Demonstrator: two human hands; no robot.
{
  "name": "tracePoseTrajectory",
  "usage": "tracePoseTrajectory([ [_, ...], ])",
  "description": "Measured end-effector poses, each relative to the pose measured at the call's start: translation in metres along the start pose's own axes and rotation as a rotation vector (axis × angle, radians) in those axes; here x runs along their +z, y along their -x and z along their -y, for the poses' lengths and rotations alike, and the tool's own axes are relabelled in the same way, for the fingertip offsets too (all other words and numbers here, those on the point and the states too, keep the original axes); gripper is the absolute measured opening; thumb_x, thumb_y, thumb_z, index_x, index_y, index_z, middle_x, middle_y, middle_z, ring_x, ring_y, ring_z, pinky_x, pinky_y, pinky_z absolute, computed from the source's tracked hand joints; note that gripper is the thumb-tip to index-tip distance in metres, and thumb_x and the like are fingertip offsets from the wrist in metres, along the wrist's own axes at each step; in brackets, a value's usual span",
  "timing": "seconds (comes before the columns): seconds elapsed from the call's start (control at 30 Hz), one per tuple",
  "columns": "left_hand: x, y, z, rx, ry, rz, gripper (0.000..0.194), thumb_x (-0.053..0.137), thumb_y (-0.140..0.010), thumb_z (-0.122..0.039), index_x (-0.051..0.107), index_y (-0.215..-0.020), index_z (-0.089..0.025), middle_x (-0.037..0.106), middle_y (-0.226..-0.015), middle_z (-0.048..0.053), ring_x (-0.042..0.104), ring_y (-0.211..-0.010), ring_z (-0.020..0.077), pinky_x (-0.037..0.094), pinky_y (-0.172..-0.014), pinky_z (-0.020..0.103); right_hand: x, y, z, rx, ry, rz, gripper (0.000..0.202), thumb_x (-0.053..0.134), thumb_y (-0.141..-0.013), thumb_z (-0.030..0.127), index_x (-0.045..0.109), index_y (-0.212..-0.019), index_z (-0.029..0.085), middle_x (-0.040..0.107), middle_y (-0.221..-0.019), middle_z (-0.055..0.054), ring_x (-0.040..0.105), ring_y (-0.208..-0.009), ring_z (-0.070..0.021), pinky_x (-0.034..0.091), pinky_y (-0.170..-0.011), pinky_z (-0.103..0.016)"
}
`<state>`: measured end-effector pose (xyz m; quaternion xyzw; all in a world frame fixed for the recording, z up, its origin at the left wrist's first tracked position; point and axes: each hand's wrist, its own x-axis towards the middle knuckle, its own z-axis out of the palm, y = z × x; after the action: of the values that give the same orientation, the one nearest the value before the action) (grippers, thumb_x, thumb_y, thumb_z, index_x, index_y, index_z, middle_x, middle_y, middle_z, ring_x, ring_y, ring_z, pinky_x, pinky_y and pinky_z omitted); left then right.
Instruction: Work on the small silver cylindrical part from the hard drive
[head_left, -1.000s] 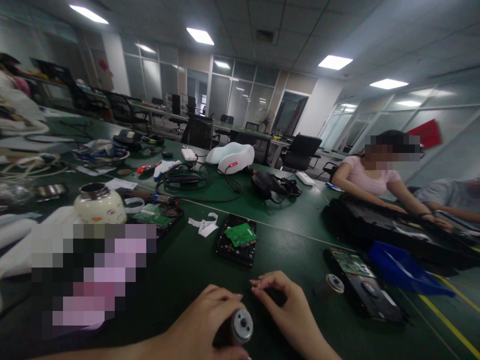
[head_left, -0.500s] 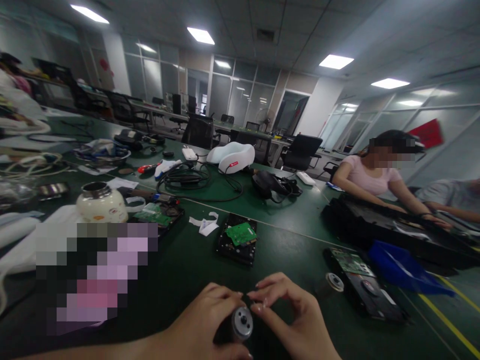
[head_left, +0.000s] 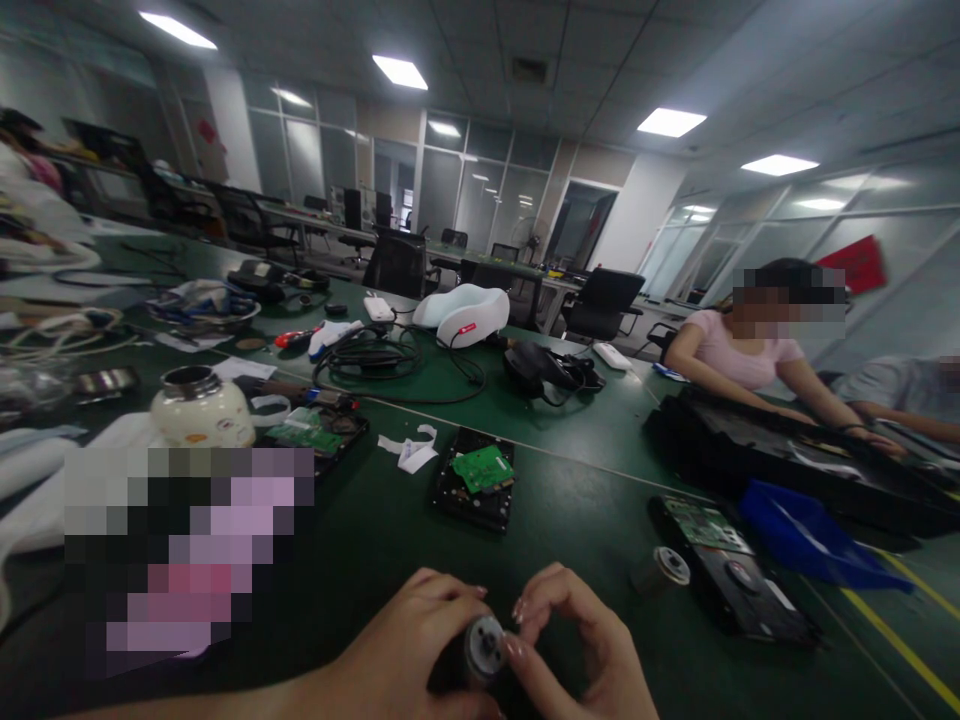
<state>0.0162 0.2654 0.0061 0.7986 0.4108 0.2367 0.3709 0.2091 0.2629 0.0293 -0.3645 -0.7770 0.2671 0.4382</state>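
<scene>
Metal cylinder [head_left: 486, 650], pale end up, is on the near side of the hard drive [head_left: 474, 505]; the left hand [head_left: 397, 640] has its fingers and thumb curled closed around it. The right hand [head_left: 581, 640] is slightly open, thumb at the cylinder's rim, index finger bent just above (whether it touches, I cannot tell). The hard drive lies on a dark green table [head_left: 570, 500] crossed by pale seams. Right of it stands a second cylinder [head_left: 664, 572]; beyond it, a white pillow [head_left: 461, 318], then office chairs, glass partitions and lit ceiling panels.
</scene>
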Motion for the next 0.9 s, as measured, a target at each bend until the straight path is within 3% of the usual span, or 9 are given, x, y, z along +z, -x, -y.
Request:
tracePoseTrajectory([
  [0.2,0.003,0.000,0.002,0.018,0.033,-0.022,0.048,0.081,-0.071,-0.027,0.064,-0.115,-0.023,0.066,-0.118,0.006,0.056,-0.108,0.0285,0.044,-0.093,0.041,0.001,0.000,-0.002,-0.002,-0.009,0.078,0.026,0.066,-0.074,0.010,0.064,-0.096,0.023,0.070,-0.088,-0.004,0.067,-0.082,-0.0207,0.055,-0.074,-0.033],
  [0.33,0.003,0.000,0.002,0.040,0.040,-0.023,0.049,0.082,-0.069,-0.028,0.065,-0.115,-0.023,0.066,-0.119,0.006,0.056,-0.109,0.0283,0.043,-0.096,0.041,0.005,-0.002,-0.001,-0.017,-0.040,0.064,0.019,0.069,-0.074,0.009,0.068,-0.085,0.024,0.073,-0.083,-0.003,0.068,-0.080,-0.0191,0.055,-0.071,-0.030],
  [0.5,0.000,0.001,-0.001,0.000,0.013,-0.009,0.044,0.084,-0.068,-0.032,0.068,-0.108,-0.021,0.066,-0.120,0.008,0.055,-0.112,0.0299,0.043,-0.097,0.042,0.004,-0.003,0.001,-0.063,-0.073,0.019,0.019,0.067,-0.077,0.006,0.063,-0.076,0.025,0.075,-0.078,0.002,0.066,-0.075,-0.0159,0.052,-0.069,-0.028],
  [0.67,-0.001,0.000,-0.002,-0.013,0.011,-0.007,0.046,0.085,-0.067,-0.032,0.068,-0.108,-0.021,0.067,-0.118,0.007,0.056,-0.111,0.0296,0.044,-0.096,0.042,-0.002,-0.008,-0.022,0.119,-0.013,-0.074,0.012,0.069,-0.081,0.017,0.062,-0.072,0.021,0.072,-0.079,-0.002,0.069,-0.078,-0.0199,0.052,-0.073,-0.034],
  [0.77,-0.002,0.000,-0.002,-0.029,-0.002,0.003,0.049,0.085,-0.066,-0.035,0.068,-0.109,-0.020,0.065,-0.121,0.009,0.055,-0.113,0.0303,0.042,-0.098,0.043,-0.005,-0.011,-0.042,0.237,0.052,-0.027,0.009,0.069,-0.081,0.024,0.064,-0.076,0.019,0.072,-0.080,-0.004,0.069,-0.080,-0.0232,0.053,-0.075,-0.038],
  [0.9,-0.003,0.000,-0.004,-0.035,-0.002,0.024,0.049,0.085,-0.067,-0.036,0.068,-0.109,-0.018,0.065,-0.120,0.009,0.054,-0.114,0.0297,0.042,-0.098,0.042,-0.006,-0.012,-0.053,0.265,0.109,0.066,0.009,0.068,-0.082,0.026,0.064,-0.080,0.018,0.070,-0.082,-0.005,0.067,-0.083,-0.0235,0.053,-0.077,-0.038],
])
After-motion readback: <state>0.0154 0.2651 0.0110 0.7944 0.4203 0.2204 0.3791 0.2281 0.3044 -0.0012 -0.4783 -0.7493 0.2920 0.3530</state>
